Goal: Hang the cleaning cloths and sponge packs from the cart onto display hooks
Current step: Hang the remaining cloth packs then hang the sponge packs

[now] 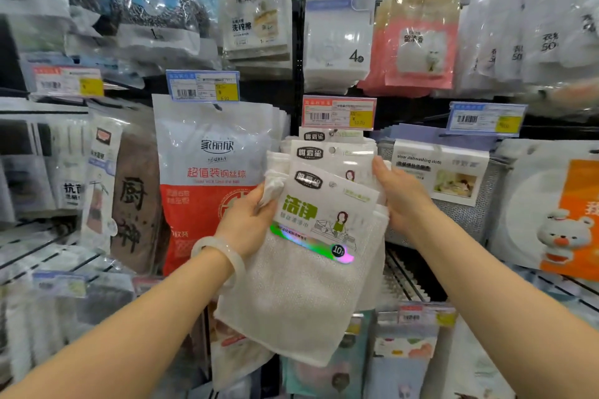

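Head view: a cloth pack (311, 236) is pinched at its left edge by the left hand (246, 220), tilted before the hung packs (327, 152), likely for hanging. These are steadied by the flat right hand (402, 197).

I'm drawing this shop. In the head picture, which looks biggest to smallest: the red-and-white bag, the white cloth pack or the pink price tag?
1-2, too alike to rank: the white cloth pack with green lettering and the red-and-white plastic bag; the pack is nearer the camera.
3. the pink-edged paper price tag.
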Motion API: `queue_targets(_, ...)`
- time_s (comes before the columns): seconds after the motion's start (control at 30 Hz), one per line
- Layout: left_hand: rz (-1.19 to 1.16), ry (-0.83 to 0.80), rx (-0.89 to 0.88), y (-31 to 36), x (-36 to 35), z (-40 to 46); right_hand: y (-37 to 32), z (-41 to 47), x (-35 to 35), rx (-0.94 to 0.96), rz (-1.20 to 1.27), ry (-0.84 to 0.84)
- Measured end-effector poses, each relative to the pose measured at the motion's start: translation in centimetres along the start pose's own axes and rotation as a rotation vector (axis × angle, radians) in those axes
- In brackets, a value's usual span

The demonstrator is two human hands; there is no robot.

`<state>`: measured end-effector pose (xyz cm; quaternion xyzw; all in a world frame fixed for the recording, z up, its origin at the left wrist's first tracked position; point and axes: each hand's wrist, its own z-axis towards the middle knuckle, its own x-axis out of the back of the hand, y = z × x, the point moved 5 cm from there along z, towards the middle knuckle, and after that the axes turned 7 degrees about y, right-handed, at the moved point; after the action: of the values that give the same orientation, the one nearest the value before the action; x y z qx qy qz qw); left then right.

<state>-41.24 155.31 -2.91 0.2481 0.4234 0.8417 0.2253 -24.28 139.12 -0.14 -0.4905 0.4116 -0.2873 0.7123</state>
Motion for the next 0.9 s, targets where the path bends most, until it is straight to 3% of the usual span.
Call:
queue_targets(0.2, -0.031, 0.004, 0.044, 0.0, 0.0, 0.5, -0.2, 0.0, -0.3, 0.025, -0.072, -0.174)
queue_targets(0.53, -0.025, 0.03, 0.011, 1.4, -0.4, 2.2, -2.2, 1.3, -0.7, 0.098, 0.008, -0.047)
queue_targets(0.9, 0.035, 0.019, -0.012, 1.4, -0.9, 2.7, -2.8, 1.2, -0.4, 0.21, -0.011, -0.062)
